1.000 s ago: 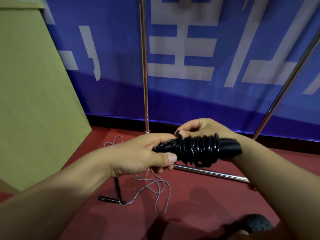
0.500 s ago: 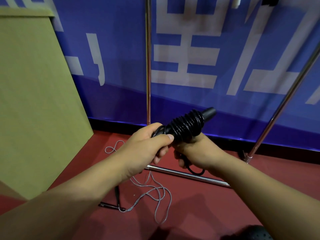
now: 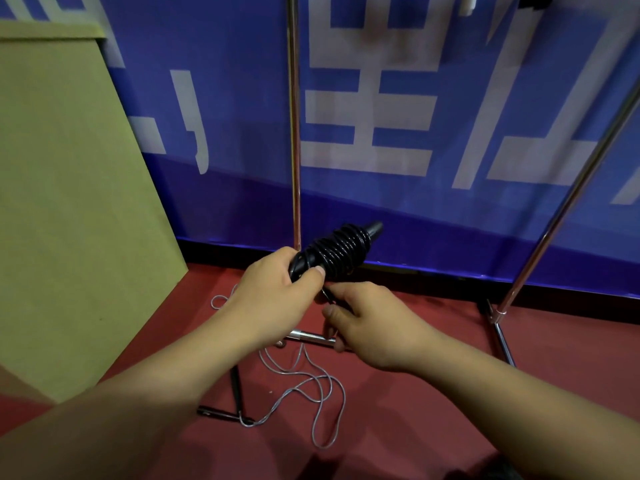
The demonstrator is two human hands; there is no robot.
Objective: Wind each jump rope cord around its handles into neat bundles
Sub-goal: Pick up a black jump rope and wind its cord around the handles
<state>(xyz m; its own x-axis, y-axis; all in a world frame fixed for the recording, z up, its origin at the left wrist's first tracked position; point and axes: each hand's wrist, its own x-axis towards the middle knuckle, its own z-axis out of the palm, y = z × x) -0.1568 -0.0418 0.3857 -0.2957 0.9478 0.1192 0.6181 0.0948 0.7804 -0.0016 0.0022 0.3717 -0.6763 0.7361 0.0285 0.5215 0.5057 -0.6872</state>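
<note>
- The left hand point(image 3: 277, 292) is bare: no glove, no ring or band on the parts that show.
- Behind the left hand the wrist and forearm are bare too, with no watch, strap or sleeve edge anywhere along the arm up to the lower left corner of the picture.
- The left thumbnail is cut short and unpainted.
- The right hand point(image 3: 374, 327) is likewise bare, no glove, no ring on the fingers that show.
- Its thumbnail is short and plain.
- Behind the right hand the wrist and forearm run uncovered to the lower right edge, with no cuff, bracelet or watch.
- Any sleeves lie outside the picture.
</note>
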